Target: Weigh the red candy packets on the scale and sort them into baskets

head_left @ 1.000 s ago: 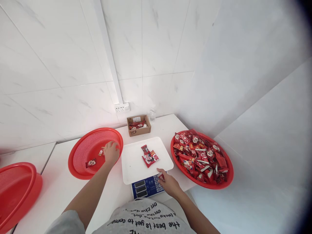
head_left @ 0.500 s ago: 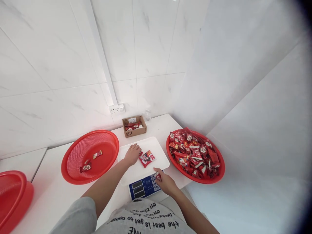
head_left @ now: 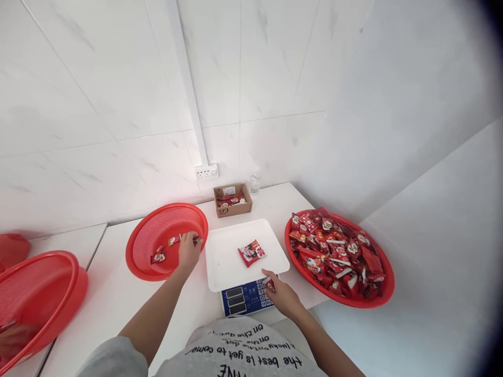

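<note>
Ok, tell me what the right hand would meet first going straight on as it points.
Probably the white scale tray: the right hand overlaps its near edge in view, though contact is unclear. If it passes above, the red printed packet lies next.

White table (head_left: 110, 288) bearing a red basket (head_left: 146, 230), blue scale (head_left: 253, 302), cardboard box (head_left: 236, 210), clear container (head_left: 254, 184)

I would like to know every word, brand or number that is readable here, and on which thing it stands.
"SF": front of the cardboard box.
"the best is yet to come": grey shirt, upside down here.
"on the dot": same shirt, above that line.
Too small or blurred: white label inside the box, keypad and other print on the blue scale, lettering on the red packet.
</note>
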`<act>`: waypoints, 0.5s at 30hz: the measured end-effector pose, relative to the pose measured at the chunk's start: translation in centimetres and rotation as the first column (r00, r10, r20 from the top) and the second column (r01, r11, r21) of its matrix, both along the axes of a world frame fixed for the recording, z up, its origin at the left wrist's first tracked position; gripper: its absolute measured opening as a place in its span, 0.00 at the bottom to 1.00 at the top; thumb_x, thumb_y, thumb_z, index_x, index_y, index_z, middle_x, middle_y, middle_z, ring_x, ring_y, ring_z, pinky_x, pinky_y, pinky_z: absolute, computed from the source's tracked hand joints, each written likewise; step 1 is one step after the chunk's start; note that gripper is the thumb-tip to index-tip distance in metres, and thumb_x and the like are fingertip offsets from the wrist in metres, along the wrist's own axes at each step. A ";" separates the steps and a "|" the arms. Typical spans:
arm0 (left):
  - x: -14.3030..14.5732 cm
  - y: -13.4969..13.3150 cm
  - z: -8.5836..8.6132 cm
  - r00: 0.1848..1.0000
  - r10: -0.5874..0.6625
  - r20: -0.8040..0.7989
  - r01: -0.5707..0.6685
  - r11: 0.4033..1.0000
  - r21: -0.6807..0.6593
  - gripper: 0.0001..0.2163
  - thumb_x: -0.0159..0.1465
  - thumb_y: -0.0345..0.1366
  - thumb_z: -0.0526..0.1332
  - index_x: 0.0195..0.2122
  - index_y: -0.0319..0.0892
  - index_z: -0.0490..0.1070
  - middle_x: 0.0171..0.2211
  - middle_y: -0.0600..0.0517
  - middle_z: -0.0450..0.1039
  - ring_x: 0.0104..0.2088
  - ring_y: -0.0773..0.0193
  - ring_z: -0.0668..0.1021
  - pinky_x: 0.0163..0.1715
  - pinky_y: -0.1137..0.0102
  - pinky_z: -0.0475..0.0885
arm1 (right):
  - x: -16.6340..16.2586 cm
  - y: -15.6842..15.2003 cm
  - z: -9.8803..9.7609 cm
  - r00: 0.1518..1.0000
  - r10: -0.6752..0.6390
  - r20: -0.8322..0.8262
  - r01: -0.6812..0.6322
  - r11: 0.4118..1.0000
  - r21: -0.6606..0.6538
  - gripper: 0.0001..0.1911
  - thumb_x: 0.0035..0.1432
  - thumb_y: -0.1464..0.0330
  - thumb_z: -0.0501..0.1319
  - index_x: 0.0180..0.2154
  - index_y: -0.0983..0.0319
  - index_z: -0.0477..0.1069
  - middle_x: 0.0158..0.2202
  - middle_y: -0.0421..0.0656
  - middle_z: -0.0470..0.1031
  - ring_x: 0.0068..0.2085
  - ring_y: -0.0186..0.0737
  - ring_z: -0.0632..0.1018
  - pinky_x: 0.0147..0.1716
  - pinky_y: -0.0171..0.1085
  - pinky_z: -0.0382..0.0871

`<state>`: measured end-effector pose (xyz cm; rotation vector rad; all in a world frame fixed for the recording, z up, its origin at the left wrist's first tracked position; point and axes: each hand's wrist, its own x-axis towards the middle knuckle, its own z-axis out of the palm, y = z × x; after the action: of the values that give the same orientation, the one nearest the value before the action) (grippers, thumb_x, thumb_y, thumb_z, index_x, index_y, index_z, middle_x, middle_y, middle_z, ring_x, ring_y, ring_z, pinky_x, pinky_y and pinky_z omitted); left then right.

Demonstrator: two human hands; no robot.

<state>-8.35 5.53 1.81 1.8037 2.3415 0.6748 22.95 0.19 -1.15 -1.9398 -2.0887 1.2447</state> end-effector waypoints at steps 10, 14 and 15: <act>9.0 1.3 -1.7 0.872 -0.489 0.037 0.489 0.863 -0.129 0.16 0.63 0.37 0.50 0.53 0.47 0.62 0.55 0.47 0.62 0.55 0.57 0.64 0.53 0.61 0.60 | -0.2 0.0 0.0 1.000 -0.005 0.006 0.005 1.000 0.014 0.28 0.55 0.68 0.52 0.58 0.51 0.52 0.40 0.41 0.75 0.40 0.39 0.74 0.33 0.32 0.60; 13.1 2.1 -2.2 0.761 -0.646 0.061 0.636 0.724 -0.266 0.19 0.63 0.38 0.51 0.56 0.47 0.58 0.58 0.45 0.57 0.58 0.53 0.58 0.56 0.57 0.55 | -0.4 -0.2 0.2 1.000 -0.012 0.021 0.011 0.999 0.036 0.28 0.54 0.68 0.52 0.57 0.52 0.52 0.40 0.41 0.75 0.40 0.40 0.75 0.34 0.33 0.60; 13.6 2.3 -2.2 0.748 -0.661 0.060 0.649 0.710 -0.275 0.19 0.62 0.37 0.51 0.56 0.47 0.59 0.56 0.45 0.59 0.57 0.53 0.60 0.55 0.57 0.55 | -0.4 -0.2 0.2 1.000 -0.012 0.027 0.011 0.999 0.041 0.28 0.54 0.68 0.52 0.57 0.52 0.52 0.40 0.41 0.75 0.40 0.40 0.74 0.34 0.33 0.60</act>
<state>5.23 7.84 -0.39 2.2946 1.4981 0.1813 22.51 -0.01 -0.92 -1.9597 -2.0950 1.1711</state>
